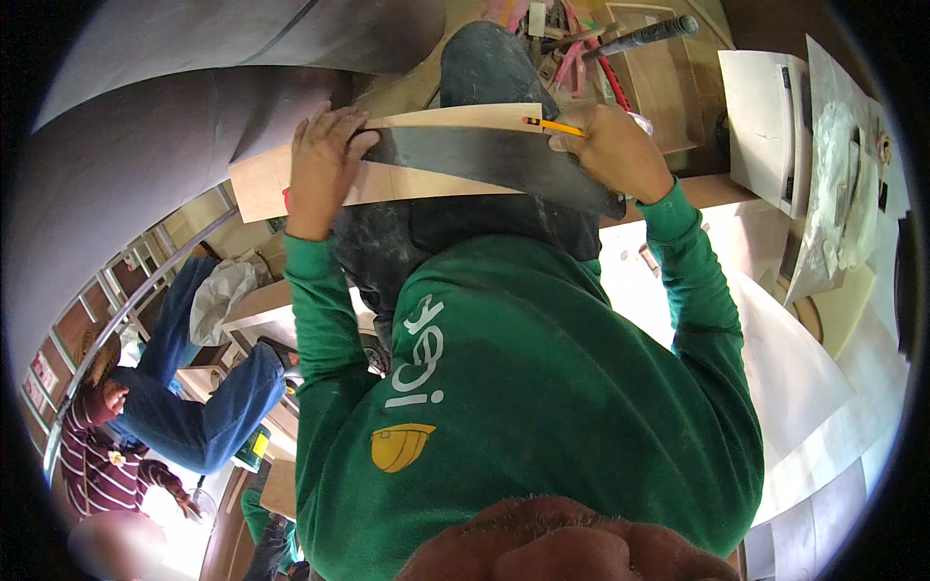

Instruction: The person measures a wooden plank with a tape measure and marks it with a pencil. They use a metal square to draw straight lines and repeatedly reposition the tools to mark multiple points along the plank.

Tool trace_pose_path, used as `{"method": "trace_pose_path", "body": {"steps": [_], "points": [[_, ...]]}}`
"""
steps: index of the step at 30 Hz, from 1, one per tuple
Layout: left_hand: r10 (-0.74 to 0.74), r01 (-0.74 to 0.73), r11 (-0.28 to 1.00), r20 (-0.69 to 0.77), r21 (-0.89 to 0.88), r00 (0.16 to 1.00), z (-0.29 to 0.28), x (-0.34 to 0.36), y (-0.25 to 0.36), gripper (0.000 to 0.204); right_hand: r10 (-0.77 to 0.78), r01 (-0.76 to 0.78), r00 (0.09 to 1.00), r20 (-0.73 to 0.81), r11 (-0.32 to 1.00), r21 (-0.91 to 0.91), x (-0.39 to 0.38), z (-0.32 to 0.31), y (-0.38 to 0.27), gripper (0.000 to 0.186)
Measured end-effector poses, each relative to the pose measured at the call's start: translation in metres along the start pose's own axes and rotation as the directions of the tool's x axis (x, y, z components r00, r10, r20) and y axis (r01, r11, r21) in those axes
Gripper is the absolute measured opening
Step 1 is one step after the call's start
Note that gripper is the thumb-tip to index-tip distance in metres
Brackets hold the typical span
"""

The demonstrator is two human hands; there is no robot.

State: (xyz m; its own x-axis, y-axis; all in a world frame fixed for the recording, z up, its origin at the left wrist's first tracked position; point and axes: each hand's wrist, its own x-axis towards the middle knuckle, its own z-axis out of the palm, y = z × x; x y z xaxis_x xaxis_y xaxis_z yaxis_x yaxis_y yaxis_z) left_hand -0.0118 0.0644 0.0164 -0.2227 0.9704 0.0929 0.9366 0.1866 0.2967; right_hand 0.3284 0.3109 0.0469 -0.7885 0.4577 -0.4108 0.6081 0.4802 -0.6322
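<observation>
A pale wooden board (262, 184) lies across my lap. Over it lies a dark grey, flat, tapering piece (455, 153) that looks like a handsaw blade, wider toward the right. My left hand (327, 160) grips the board near its left end, fingers toward the far edge, and its thumb reaches the blade's narrow end. My right hand (615, 145) is closed at the board's right end with a yellow pencil (557, 126) in its fingers, the tip pointing left. It is also beside the blade's wide end; whether it grips the blade cannot be made out.
A large grey curved surface (184, 136) rises at the left. Beyond my knee (489, 63) are a dark-handled tool (644, 37) and a wooden frame (649, 77). A white box (765, 126) stands right. A person in jeans (208, 416) sits at lower left near a metal ladder (87, 305).
</observation>
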Motion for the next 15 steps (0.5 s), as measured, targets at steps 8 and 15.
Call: {"method": "trace_pose_path", "body": {"steps": [8,15], "points": [[-0.100,0.283,0.856,0.399,-0.432,0.911,-0.017,0.023,-0.028,0.034,0.043,-0.043,0.999,0.026,0.999,-0.007,-0.003,0.000,0.002,0.029],[-0.112,0.270,0.855,0.350,-0.444,0.930,-0.020,0.014,-0.029,0.038,0.139,-0.140,0.986,0.093,0.990,-0.003,-0.003,-0.005,-0.006,0.029]]}}
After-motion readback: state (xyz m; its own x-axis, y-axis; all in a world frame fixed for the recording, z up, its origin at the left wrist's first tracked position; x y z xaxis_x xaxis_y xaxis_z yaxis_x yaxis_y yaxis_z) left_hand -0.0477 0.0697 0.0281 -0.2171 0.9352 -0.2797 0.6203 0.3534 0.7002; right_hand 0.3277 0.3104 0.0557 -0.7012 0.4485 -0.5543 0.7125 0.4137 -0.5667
